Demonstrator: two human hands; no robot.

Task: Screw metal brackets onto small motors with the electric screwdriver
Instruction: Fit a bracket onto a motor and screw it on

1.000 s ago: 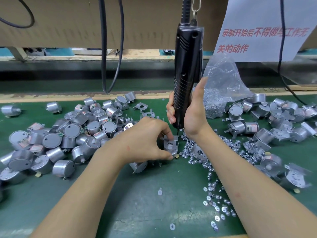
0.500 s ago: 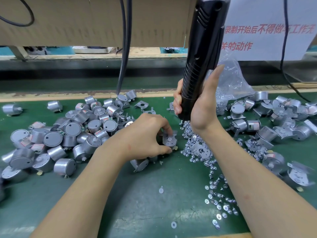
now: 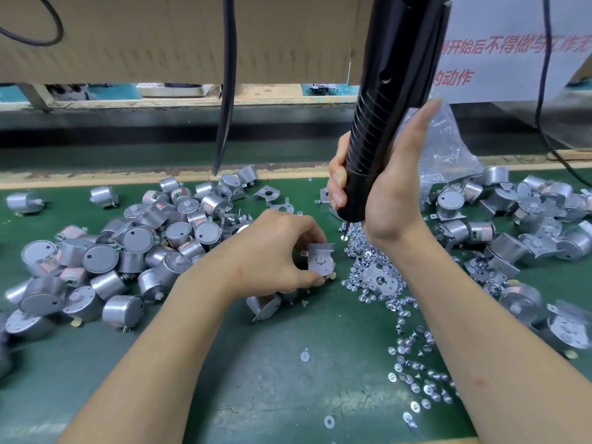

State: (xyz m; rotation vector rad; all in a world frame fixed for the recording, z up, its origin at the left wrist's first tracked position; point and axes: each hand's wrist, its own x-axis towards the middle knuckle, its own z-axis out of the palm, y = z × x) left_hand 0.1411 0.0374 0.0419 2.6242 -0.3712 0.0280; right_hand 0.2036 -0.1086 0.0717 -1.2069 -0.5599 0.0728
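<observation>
Tip of black electric screwdriver [image 3: 384,107] | gripped by right hand [image 3: 390,187] | just right of silver bracketed motor [image 3: 320,262] | pinched by left hand [image 3: 272,251]

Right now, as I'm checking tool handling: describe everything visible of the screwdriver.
The screwdriver is a long black, plastic-looking barrel, ribbed lower down, top cut off by the frame. It tilts, top leaning right. The right hand curls round the ribbed part. Its thin bit points down over the screws, apart from the motor the left hand holds.
</observation>
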